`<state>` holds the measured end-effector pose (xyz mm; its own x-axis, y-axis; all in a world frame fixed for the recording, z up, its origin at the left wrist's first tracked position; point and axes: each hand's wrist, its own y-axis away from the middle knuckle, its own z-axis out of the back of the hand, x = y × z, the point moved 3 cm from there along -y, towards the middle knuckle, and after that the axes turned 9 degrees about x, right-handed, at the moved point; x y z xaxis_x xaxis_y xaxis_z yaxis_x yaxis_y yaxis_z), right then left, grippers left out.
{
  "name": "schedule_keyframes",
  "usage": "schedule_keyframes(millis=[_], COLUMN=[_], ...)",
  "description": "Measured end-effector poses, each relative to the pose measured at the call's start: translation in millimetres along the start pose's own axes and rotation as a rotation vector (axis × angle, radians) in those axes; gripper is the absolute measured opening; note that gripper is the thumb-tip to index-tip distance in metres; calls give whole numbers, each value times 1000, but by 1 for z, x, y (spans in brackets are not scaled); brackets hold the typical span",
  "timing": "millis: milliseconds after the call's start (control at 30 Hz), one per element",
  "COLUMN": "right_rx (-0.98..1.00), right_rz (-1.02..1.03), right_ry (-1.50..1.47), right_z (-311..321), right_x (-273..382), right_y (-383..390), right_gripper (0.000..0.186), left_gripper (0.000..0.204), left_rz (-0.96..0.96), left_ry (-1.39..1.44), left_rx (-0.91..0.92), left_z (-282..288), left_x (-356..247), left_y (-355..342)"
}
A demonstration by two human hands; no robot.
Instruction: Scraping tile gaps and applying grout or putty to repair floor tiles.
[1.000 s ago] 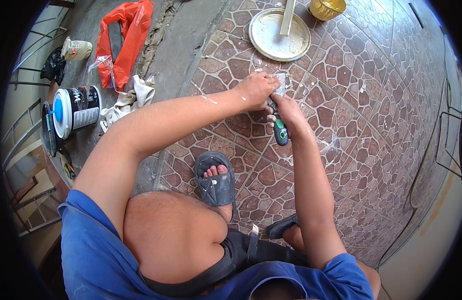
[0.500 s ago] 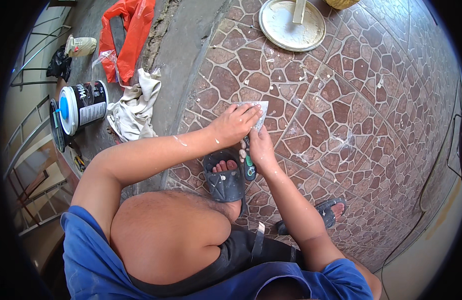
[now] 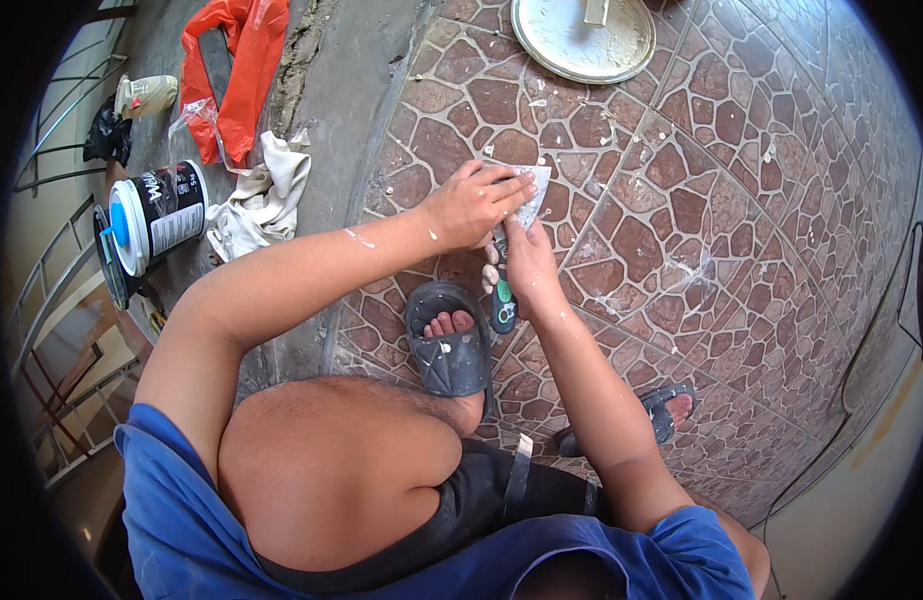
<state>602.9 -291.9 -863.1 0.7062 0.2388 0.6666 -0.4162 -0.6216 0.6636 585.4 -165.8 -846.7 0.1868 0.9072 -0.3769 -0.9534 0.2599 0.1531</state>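
A putty knife with a dark, green-marked handle (image 3: 504, 300) and a broad, whitish-smeared blade (image 3: 538, 189) is held out over the tiled floor. My right hand (image 3: 532, 268) is closed round its handle near the blade, and the handle's end sticks out below the fingers. From the left, my left hand (image 3: 467, 205) lies across the blade with its fingers bent over it. White spatters mark my left forearm. Farther off, a round lid or shallow pan (image 3: 582, 50) smeared with cream paste has a flat pale stick (image 3: 597, 12) resting on it.
At the left stand a black-and-white tub (image 3: 160, 218), a crumpled white cloth (image 3: 267, 195), an orange plastic bag (image 3: 244, 80) and a pale wrapped container (image 3: 147, 96). My sandalled foot (image 3: 450, 345) is just below the hands. A dark cable (image 3: 850, 385) runs by the right wall.
Both hands and the putty knife have moved slightly farther away, the blade a little to the right. The view has shifted, so the lid sits higher in it.
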Motion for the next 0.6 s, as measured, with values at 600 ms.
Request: schedule_keyframes(millis=[600], right_rx=[99], right_rz=[-167], right_ry=[5], right_z=[-1], right_x=[35], right_y=[8], right_gripper=[30], left_gripper=[66], left_rz=[57], left_ry=[24], left_rx=[-15], left_z=[4], left_x=[0], left_y=[-2])
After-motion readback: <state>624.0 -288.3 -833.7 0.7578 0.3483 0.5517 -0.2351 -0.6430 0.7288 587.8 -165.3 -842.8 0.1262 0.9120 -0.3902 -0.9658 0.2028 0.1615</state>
